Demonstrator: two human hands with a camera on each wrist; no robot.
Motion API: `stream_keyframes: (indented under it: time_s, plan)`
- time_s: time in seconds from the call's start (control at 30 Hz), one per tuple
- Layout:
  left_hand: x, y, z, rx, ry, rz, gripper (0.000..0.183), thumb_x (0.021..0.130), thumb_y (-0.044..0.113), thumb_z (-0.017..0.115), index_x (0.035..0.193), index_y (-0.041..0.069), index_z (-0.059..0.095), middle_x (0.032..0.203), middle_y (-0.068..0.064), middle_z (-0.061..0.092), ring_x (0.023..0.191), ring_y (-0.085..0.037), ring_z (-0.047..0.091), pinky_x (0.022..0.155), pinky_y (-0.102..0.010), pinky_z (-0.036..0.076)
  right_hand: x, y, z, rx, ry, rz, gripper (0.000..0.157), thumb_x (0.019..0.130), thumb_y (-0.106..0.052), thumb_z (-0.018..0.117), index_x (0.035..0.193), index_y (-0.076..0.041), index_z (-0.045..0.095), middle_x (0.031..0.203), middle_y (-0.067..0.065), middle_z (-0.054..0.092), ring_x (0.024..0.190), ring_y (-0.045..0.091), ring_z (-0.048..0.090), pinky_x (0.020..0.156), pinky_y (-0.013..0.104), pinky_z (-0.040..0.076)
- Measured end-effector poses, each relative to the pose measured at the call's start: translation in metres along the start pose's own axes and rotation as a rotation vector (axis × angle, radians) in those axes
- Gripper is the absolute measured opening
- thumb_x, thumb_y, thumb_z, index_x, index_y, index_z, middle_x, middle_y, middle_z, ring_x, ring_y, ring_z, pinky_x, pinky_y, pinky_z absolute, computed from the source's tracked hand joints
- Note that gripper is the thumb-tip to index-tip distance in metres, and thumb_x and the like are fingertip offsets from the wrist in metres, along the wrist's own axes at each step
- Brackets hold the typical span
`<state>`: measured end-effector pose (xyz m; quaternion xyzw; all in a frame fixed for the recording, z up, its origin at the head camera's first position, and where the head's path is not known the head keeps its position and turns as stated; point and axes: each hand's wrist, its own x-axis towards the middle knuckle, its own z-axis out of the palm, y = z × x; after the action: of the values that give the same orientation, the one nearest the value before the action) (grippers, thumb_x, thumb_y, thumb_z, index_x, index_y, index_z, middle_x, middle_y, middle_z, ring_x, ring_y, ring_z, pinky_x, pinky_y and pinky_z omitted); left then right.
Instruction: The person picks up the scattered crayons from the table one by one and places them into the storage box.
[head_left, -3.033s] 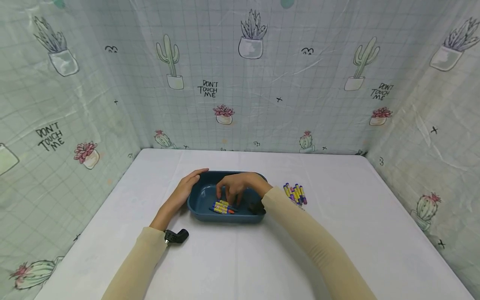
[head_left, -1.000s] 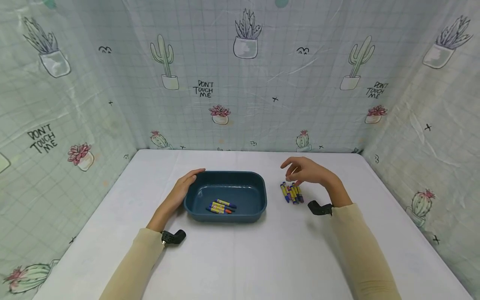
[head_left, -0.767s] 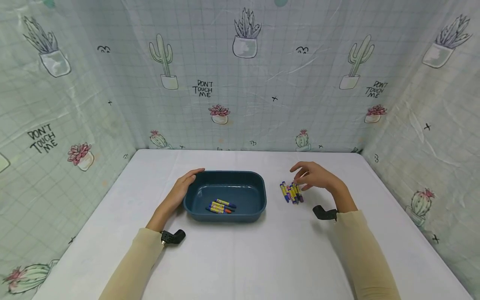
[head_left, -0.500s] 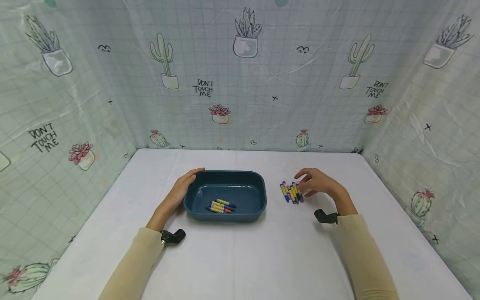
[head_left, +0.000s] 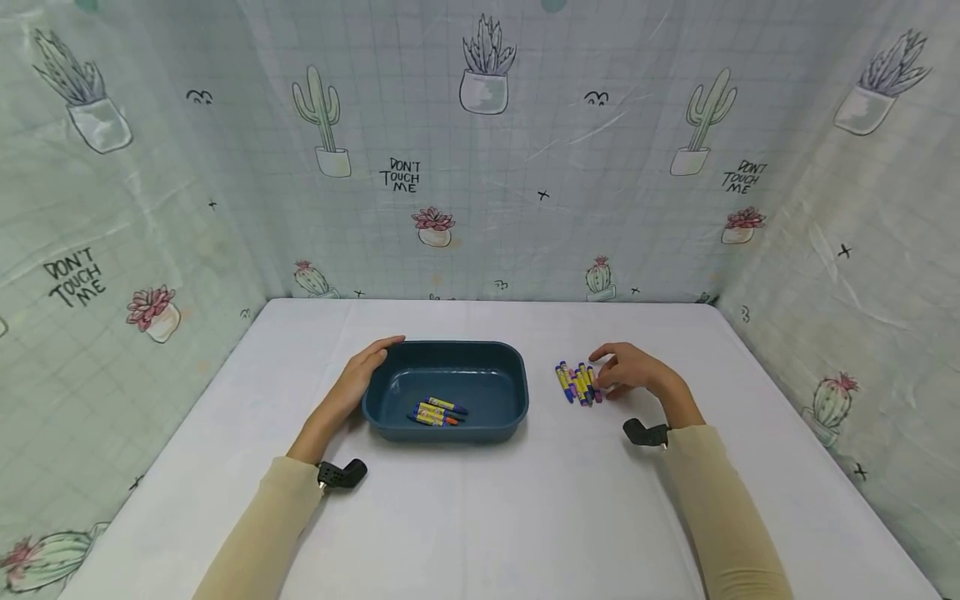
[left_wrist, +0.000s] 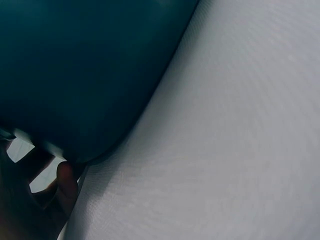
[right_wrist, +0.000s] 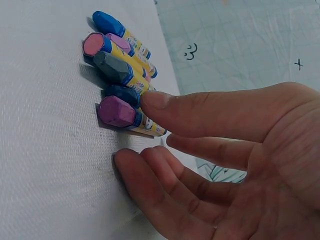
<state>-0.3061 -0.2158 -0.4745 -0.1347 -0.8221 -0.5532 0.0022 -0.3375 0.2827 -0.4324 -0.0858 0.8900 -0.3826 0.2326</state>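
The left hand is laid against the 9 o'clock end of a dark teal rectangular tray with rounded corners, its fingers relaxed along the outer side and the rim at 10 o'clock. Inside the tray, a small group of yellow-wrapped crayons with blue ends, one orange-tipped, is seen near 6 o'clock. At 3 o'clock from the tray, well apart, a row of yellow-and-blue-wrapped crayons with coloured tips is set side by side on the white cloth-covered bench. The right hand is held at 3 o'clock of that row, with thumb and fingers spread wide and nothing gripped. The nearest purple-tipped crayon is partly covered by the thumb; whether it is touched cannot be told.
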Motion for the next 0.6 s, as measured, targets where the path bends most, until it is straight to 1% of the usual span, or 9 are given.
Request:
stream_keyframes:
  time_s: [0.17, 0.37, 0.6]
  plan:
    - [-0.0006, -0.0013, 0.002, 0.01, 0.005, 0.011, 0.048, 0.115, 0.028, 0.028, 0.156, 0.012, 0.046, 0.165, -0.014, 0.04, 0.158, -0.036, 0.028, 0.13, -0.06, 0.017, -0.0004, 0.0011, 0.0018, -0.016, 0.005, 0.004, 0.064, 0.09, -0.011, 0.076, 0.145, 0.006, 0.048, 0.108, 0.018, 0.064, 0.086, 0.02, 0.066, 0.082, 0.036, 0.065]
    - [0.0005, -0.0012, 0.0033, 0.016, 0.006, 0.016, 0.048, 0.115, 0.029, 0.028, 0.155, 0.011, 0.046, 0.164, -0.015, 0.041, 0.157, -0.037, 0.029, 0.129, -0.061, 0.017, -0.0007, 0.0013, 0.0022, -0.047, 0.008, 0.013, 0.061, 0.088, -0.011, 0.078, 0.142, 0.005, 0.052, 0.104, 0.015, 0.063, 0.085, 0.02, 0.064, 0.08, 0.033, 0.064]
    - [0.0019, -0.0016, 0.0016, 0.006, 0.001, 0.009, 0.048, 0.115, 0.028, 0.028, 0.156, 0.012, 0.045, 0.165, -0.014, 0.04, 0.157, -0.037, 0.028, 0.129, -0.06, 0.017, 0.0014, 0.0007, 0.0007, -0.023, 0.005, -0.006, 0.058, 0.087, -0.008, 0.077, 0.139, 0.005, 0.054, 0.101, 0.013, 0.06, 0.085, 0.02, 0.063, 0.079, 0.033, 0.064]
